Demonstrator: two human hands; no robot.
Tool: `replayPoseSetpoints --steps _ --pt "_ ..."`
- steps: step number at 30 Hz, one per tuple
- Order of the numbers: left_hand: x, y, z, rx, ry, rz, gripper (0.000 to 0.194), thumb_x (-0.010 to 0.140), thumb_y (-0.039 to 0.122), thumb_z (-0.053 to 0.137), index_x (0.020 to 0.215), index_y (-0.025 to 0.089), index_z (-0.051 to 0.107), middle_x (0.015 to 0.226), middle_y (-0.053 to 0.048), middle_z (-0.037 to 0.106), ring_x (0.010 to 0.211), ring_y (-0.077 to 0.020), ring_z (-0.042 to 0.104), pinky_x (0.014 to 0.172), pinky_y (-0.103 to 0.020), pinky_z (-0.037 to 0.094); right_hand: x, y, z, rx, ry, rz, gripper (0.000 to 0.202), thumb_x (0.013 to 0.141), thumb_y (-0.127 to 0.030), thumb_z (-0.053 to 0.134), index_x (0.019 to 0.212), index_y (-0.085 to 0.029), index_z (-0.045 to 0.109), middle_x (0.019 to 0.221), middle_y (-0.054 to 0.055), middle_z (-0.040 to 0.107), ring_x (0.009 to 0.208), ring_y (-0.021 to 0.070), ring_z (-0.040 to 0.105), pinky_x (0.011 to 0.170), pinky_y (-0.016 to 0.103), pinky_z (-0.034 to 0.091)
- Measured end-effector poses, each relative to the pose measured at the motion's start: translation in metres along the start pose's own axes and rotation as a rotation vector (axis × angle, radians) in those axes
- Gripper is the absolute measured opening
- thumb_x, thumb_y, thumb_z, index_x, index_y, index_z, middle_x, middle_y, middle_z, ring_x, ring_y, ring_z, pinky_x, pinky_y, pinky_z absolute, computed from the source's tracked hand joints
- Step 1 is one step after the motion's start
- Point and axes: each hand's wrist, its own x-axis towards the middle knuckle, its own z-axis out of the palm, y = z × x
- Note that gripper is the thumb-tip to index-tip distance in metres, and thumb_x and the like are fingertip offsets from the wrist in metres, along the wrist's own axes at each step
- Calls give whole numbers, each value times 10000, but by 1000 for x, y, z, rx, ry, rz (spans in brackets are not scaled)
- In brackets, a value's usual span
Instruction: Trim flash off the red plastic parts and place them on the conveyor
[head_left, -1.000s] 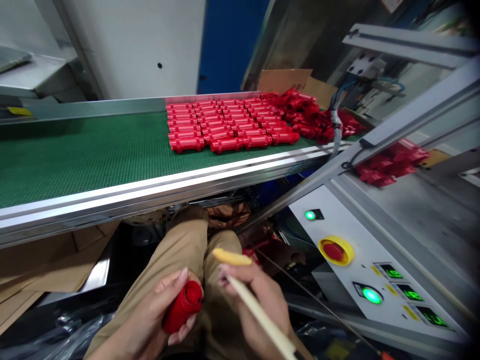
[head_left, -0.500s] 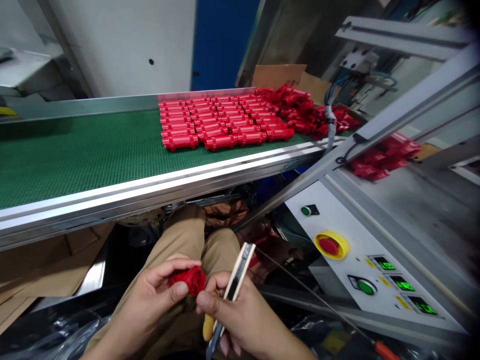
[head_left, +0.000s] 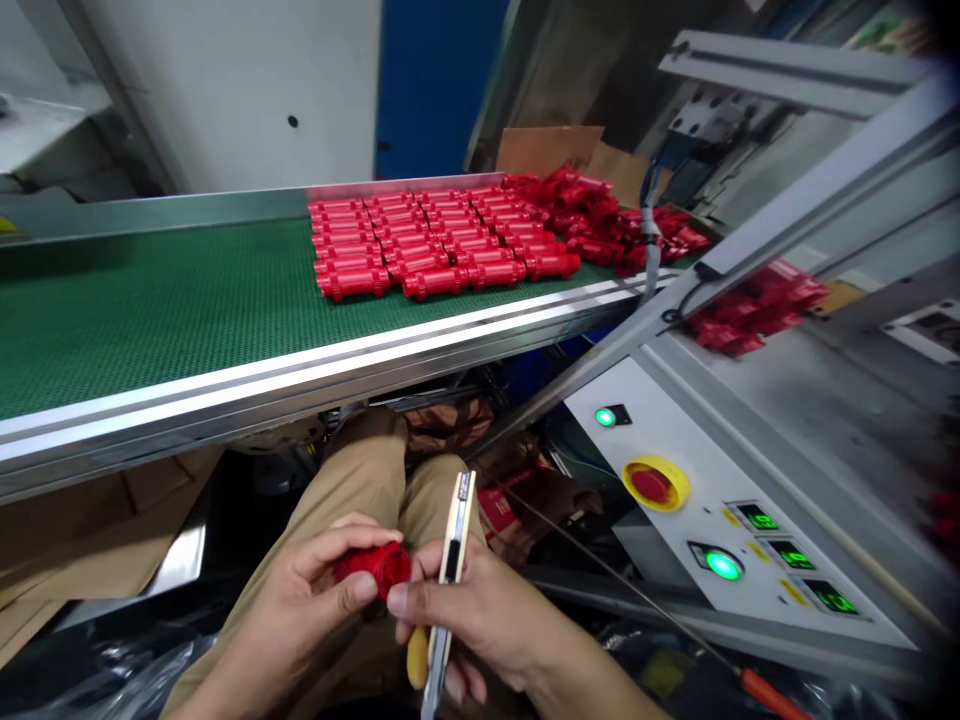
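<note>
In my left hand (head_left: 319, 570) is a red plastic tubular part (head_left: 388, 568), its round open end turned toward my right hand. My fingers and thumb close around its sides and cover much of it. My right hand (head_left: 465, 610) grips a utility knife (head_left: 454, 545) with a pale, slim body, its lower end pointing down and toward me. The right thumb and fingertips touch or nearly touch the rim of the red part. Beneath that hand shows a yellow rounded thing (head_left: 418, 657), whose kind I cannot make out.
Rows of red tubular parts (head_left: 435, 240) lie on a green conveyor belt (head_left: 187, 310), with a loose red heap (head_left: 577, 205) behind them. On the right, a metal frame carries a control panel (head_left: 675, 540) with an emergency stop button (head_left: 655, 483). An orange-handled rod (head_left: 769, 692) slants at lower right.
The knife has turned more upright and shifted left with my right hand. My left hand keeps its hold on the red part. The green buttons on the panel have lit up.
</note>
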Motion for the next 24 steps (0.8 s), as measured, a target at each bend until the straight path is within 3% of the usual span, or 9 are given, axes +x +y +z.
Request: replayPoseSetpoints --steps 4,8,10,14,20,22,24 --pt "1 -1 -1 16 -1 2 237 802 396 862 1031 331 863 1057 -36 762 1016 -222 699 907 -240 538 -6 -1 -3 -155 87 -90 452 711 -551 881 736 -182 622 483 -44 629 317 75 499 255 132 315" --pt "1 -1 -3 20 6 -21 232 818 398 848 1041 338 859 1091 -38 773 1033 -225 709 897 -236 551 -22 -7 -6 -587 309 -613 118 907 -309 761 936 -198 789 767 25 748 669 144 665 590 229 502" --pt "1 -2 -3 26 1 -14 234 816 391 849 1045 344 859 1093 -38 777 1030 -227 713 892 -237 557 -28 -9 -6 -812 315 -799 130 959 -207 690 997 -219 813 837 31 748 780 158 674 711 259 497" --pt "0 0 1 103 29 33 221 785 368 868 1004 336 872 1036 -47 793 996 -239 721 879 -250 564 -31 -11 -3 -1017 268 -812 149 984 -160 635 952 -207 772 809 5 680 695 132 634 652 242 458" --pt "1 7 9 181 70 45 201 752 380 883 938 303 886 981 -75 812 962 -269 734 867 -286 572 -22 -7 3 -1340 284 -845 134 991 -157 550 972 -171 683 881 51 662 689 184 631 602 301 448" --pt "0 7 10 105 83 -16 221 761 374 884 964 289 878 999 -68 814 975 -262 734 879 -282 562 -20 -5 3 -1331 321 -926 145 971 -135 528 946 -167 667 845 46 632 638 173 592 562 300 428" --pt "-2 7 11 -22 132 -109 249 765 372 892 992 274 861 1035 -59 819 994 -241 731 888 -264 550 -21 -4 0 -1158 433 -1031 135 940 -118 539 911 -179 657 811 30 610 641 161 587 573 283 447"
